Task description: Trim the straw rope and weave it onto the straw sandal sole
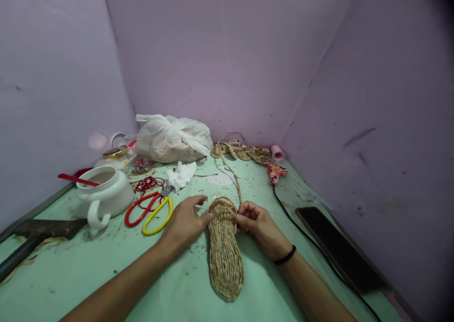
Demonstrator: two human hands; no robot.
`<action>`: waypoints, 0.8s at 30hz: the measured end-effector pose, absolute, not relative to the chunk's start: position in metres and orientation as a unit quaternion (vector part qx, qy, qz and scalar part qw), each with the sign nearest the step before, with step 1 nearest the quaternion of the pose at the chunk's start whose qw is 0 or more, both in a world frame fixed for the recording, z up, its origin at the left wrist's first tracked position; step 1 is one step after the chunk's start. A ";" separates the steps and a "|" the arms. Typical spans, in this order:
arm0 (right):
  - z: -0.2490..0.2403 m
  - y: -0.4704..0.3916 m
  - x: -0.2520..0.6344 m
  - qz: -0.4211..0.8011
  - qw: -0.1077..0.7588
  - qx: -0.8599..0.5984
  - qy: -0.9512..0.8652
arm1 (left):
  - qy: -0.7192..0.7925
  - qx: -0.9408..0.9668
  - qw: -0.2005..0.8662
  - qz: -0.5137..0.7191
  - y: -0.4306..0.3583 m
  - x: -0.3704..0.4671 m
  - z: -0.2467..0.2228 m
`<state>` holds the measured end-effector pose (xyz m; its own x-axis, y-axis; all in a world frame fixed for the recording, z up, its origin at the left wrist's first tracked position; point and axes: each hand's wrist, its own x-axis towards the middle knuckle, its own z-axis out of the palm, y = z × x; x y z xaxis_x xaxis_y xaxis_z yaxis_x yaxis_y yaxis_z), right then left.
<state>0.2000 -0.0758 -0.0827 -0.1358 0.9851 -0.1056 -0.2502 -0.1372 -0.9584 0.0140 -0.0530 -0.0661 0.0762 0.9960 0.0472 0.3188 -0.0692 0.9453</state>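
Observation:
A woven straw shoe sole (227,260) lies flat on the green tabletop, its far end between my hands. From that end a braided straw cord (234,176) runs back across the table. My left hand (187,220) is at the left edge of the sole, thumb touching it and the other fingers spread apart. On the opposite edge my right hand (257,225) has its thumb and fingers pinched where the cord meets the sole. A black band circles my right wrist. Scissors (152,213) with one red and one yellow handle lie left of my left hand.
At left stand a white cup (106,194) with a red stick and a dark-headed tool (49,230). Red yarn (147,185), crumpled tissue (181,175) and a white plastic bag (173,140) lie behind. A glue gun (275,171), its cable and a phone (336,248) are at right.

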 end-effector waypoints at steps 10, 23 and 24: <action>-0.080 -0.074 0.198 0.616 0.467 -0.439 -0.457 | 0.421 0.751 0.275 0.429 -0.058 0.015 -0.058; -0.087 -0.071 0.201 0.600 0.447 -0.452 -0.485 | 0.390 0.820 0.270 0.321 -0.051 0.013 -0.050; -0.086 -0.071 0.200 0.600 0.447 -0.451 -0.487 | 0.380 0.818 0.288 0.323 -0.050 0.012 -0.049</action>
